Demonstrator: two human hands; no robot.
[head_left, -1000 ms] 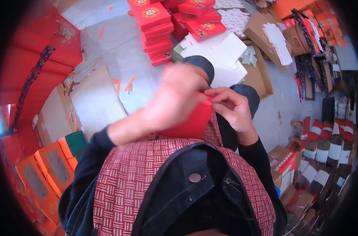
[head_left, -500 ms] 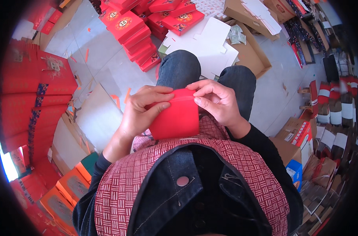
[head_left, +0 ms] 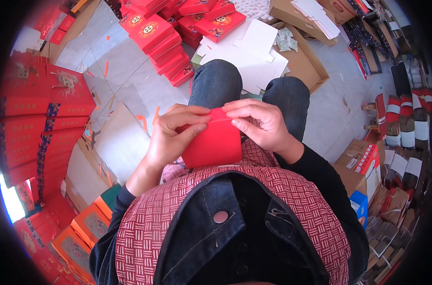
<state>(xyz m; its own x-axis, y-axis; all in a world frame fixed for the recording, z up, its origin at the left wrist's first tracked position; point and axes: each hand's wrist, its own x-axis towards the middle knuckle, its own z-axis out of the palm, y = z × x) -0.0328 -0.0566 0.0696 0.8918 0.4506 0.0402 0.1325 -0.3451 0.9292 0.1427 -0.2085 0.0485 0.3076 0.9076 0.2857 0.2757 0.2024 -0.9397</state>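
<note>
Hands have dropped closer over the lap since a second ago: left hand (head_left: 175,135) and right hand (head_left: 261,123) both keep a clenched grip on the red card sleeve (head_left: 213,142), pinching its top edge, folding apparently continuing.

A red card piece (head_left: 212,142) is held over the lap by both hands. The left hand (head_left: 171,137) is wrapped around its left edge, thumb laid across the front. The right hand (head_left: 261,123) is pinched on the upper right corner. Knees in blue jeans (head_left: 216,83) are seen beyond the hands. On the tiled floor (head_left: 130,85), stacked red boxes (head_left: 163,40) lie ahead, with white card sheets (head_left: 254,52) just beside them and an open brown carton (head_left: 306,66) to the right. Tall red box stacks (head_left: 40,114) are ranged along the left.
</note>
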